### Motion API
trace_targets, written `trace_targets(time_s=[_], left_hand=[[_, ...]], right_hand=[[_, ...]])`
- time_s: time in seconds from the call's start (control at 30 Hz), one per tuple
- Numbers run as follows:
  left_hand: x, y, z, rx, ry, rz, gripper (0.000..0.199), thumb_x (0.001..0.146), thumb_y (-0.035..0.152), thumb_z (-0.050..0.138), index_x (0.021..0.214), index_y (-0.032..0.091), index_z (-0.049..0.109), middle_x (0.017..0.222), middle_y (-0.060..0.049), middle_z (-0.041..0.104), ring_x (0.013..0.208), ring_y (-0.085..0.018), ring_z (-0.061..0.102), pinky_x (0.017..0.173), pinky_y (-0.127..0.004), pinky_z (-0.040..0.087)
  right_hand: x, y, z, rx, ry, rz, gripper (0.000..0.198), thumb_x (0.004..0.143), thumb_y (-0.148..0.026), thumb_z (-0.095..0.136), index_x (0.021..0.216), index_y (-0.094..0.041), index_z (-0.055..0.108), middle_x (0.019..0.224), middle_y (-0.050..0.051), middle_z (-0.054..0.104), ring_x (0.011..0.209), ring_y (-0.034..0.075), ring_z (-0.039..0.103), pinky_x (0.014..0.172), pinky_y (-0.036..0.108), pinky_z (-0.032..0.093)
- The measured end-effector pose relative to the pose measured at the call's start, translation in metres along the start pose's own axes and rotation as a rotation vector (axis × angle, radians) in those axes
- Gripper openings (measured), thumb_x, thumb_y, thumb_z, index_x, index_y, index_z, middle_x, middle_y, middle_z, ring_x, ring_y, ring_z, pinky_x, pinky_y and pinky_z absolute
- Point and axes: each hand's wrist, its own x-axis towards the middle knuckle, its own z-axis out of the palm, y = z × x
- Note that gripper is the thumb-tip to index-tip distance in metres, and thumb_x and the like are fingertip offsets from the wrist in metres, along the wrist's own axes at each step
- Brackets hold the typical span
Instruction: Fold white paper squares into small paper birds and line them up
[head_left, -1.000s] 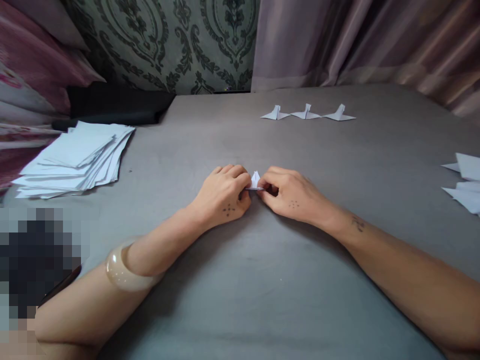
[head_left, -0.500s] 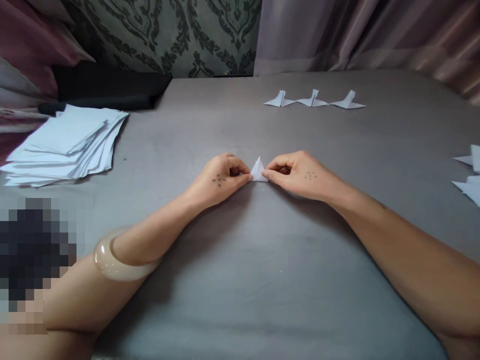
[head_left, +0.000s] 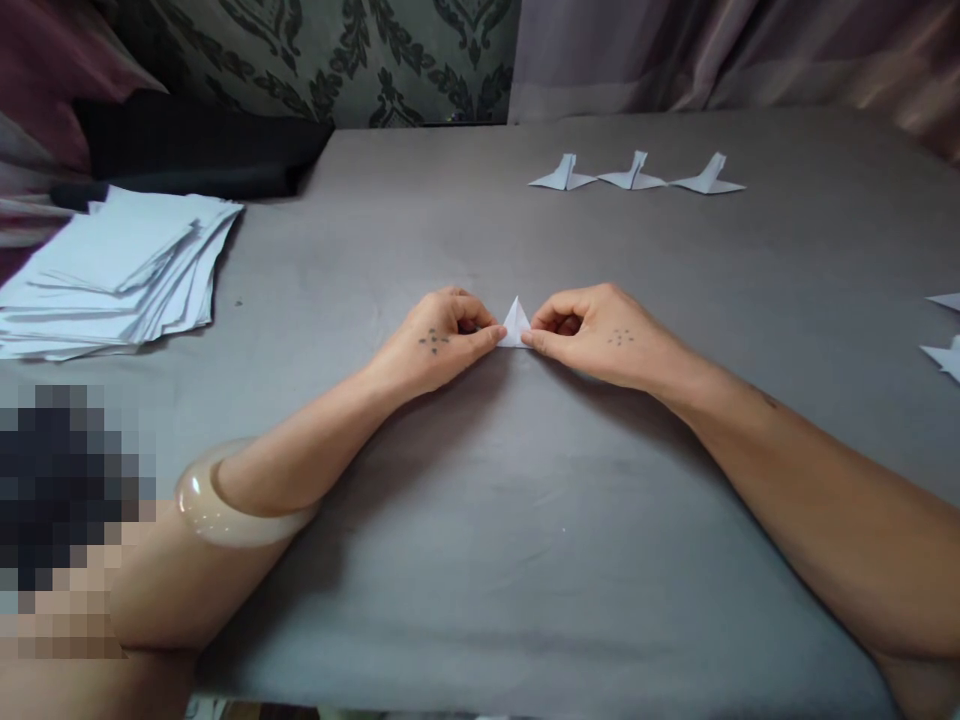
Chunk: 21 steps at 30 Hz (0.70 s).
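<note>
A small folded paper triangle [head_left: 516, 322], white with its point facing away from me, is held between both hands over the middle of the grey table. My left hand [head_left: 442, 335] pinches its left lower corner between thumb and curled fingers. At the right lower corner, my right hand [head_left: 596, 332] pinches it the same way. The fingertips behind the paper are partly hidden. A pale bangle [head_left: 240, 510] sits on my left forearm.
Three folded paper birds [head_left: 636, 172] stand in a row at the back right. More folded paper [head_left: 946, 358] shows at the right edge. A stack of white paper sheets [head_left: 112, 270] lies at left, before a black cloth [head_left: 202, 150]. The grey table [head_left: 450, 580] extends beneath everything.
The view has tilted and shifted slightly, so the table's near edge now shows at the bottom. Both hands keep their pinch on the paper triangle, with only small finger shifts.
</note>
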Motion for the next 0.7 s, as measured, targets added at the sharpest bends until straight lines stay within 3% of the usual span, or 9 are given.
trace_targets(time_s=[0.37, 0.7], left_hand=[[-0.001, -0.003, -0.001, 0.015, -0.031, 0.042, 0.015, 0.08, 0.029, 0.064, 0.078, 0.017, 0.072, 0.093, -0.005, 0.06, 0.075, -0.014, 0.052, 0.066, -0.027, 0.041], [-0.001, 0.003, 0.0, 0.074, -0.024, 0.018, 0.02, 0.081, 0.031, 0.06, 0.076, 0.014, 0.069, 0.095, -0.006, 0.062, 0.077, -0.014, 0.055, 0.07, -0.028, 0.044]], right_hand=[[-0.002, -0.006, -0.005, -0.016, -0.082, 0.017, 0.018, 0.074, -0.037, 0.069, 0.068, -0.02, 0.067, 0.064, -0.001, 0.062, 0.059, 0.012, 0.051, 0.056, 0.028, 0.034], [-0.001, -0.009, -0.003, -0.168, -0.046, 0.001, 0.024, 0.082, -0.037, 0.058, 0.07, -0.018, 0.067, 0.069, 0.001, 0.065, 0.061, 0.013, 0.053, 0.058, 0.028, 0.036]])
